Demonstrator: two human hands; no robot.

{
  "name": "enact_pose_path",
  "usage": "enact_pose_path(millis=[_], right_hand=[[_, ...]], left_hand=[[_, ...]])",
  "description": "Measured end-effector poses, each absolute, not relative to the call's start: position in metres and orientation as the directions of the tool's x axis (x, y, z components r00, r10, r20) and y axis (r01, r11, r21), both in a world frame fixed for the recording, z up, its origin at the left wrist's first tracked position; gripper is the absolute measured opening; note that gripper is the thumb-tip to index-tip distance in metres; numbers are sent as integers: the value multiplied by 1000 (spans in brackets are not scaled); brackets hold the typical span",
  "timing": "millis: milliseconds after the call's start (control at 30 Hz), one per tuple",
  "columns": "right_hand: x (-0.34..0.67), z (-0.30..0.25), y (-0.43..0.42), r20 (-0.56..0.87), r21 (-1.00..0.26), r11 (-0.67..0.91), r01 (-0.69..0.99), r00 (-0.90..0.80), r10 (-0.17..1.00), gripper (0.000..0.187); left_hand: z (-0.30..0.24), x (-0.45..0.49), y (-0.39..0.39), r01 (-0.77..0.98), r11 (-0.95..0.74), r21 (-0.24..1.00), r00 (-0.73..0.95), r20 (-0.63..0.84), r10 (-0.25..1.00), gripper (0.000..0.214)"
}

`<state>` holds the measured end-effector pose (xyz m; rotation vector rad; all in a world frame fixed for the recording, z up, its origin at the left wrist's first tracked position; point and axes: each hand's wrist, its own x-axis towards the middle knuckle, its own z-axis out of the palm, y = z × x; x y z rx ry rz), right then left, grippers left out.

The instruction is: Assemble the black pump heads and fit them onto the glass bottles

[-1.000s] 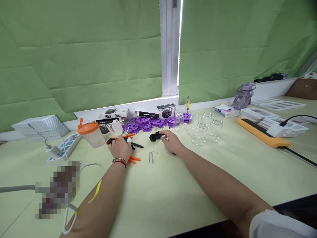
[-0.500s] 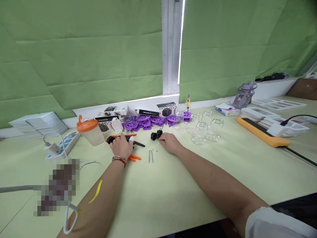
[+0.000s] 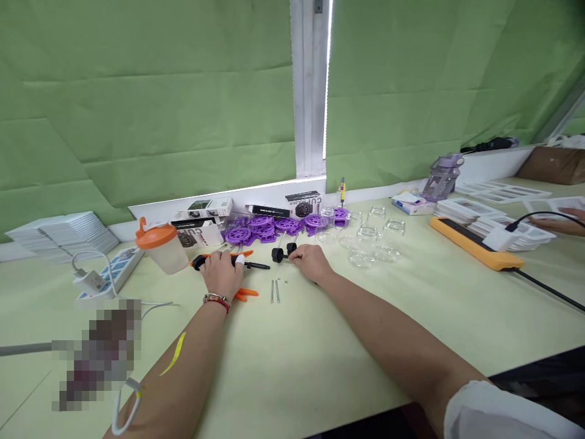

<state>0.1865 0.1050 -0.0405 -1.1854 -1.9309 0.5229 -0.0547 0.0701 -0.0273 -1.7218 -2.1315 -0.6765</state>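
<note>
My left hand lies over a black and orange hand tool, fingers curled on its grip; a white cap covers one fingertip. An orange-handled tool lies just right of that wrist. My right hand rests on the table with its fingers pinched on a small black wheel-and-axle part. Two thin metal rods lie between my hands. Behind them sits a heap of purple plastic wheels and several clear glass jars.
An orange-lidded cup stands left of my hands, with a power strip and cables beyond. Small boxes line the sill. A yellow strip, trays of cards, a purple bottle and another person's hand are at the right.
My right hand has closed in on the black wheel part. My left hand has stayed on the tool. Another person's hand has appeared at the far right.
</note>
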Motion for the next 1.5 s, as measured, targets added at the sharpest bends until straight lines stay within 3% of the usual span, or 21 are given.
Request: enact_pose_path(millis=[100, 200, 267, 367, 467, 600, 767, 1067, 1233, 1367, 1500], right_hand=[[181, -37, 96, 514, -699, 557, 449, -227, 828, 25], [168, -34, 81, 611, -679, 650, 340, -228, 758, 23], [158, -34, 69, 647, -642, 706, 300, -281, 708, 22], [146, -36, 54, 648, -564, 757, 330, -391, 654, 23], [139, -36, 42, 596, -430, 790, 438, -520, 612, 19], [133, -36, 33, 400, -274, 838, 472, -736, 546, 25], [129, -38, 32, 241, -245, 842, 480, -812, 532, 22], [135, -37, 37, 381, -396, 814, 426, -730, 567, 14], [144, -33, 43, 530, -671, 695, 256, -490, 692, 13], [159, -21, 50, 449, -879, 475, 32, -274, 850, 1], [177, -13, 65, 253, -941, 213, -263, -127, 959, 19]], left_hand=[[-25, -50, 66, 939, -108, 325, -136, 645, 752, 39], [-24, -37, 59, 727, -329, 603, -135, 595, 793, 43], [-24, -27, 54, 480, -337, 810, -110, 437, 893, 47], [-25, -19, 51, 207, -256, 944, -134, 287, 949, 42], [-24, -26, 55, 107, -289, 951, -328, 308, 893, 29], [-22, -49, 66, 107, -373, 922, -519, 371, 770, 23], [-26, -65, 75, 134, -416, 900, -599, 408, 689, 32], [-32, -63, 75, 210, -407, 889, -569, 449, 688, 33], [-30, -62, 67, 293, -375, 879, -507, 475, 719, 28], [-28, -60, 62, 407, -332, 851, -433, 500, 750, 30], [-27, -53, 55, 477, -329, 815, -314, 507, 803, 35]])
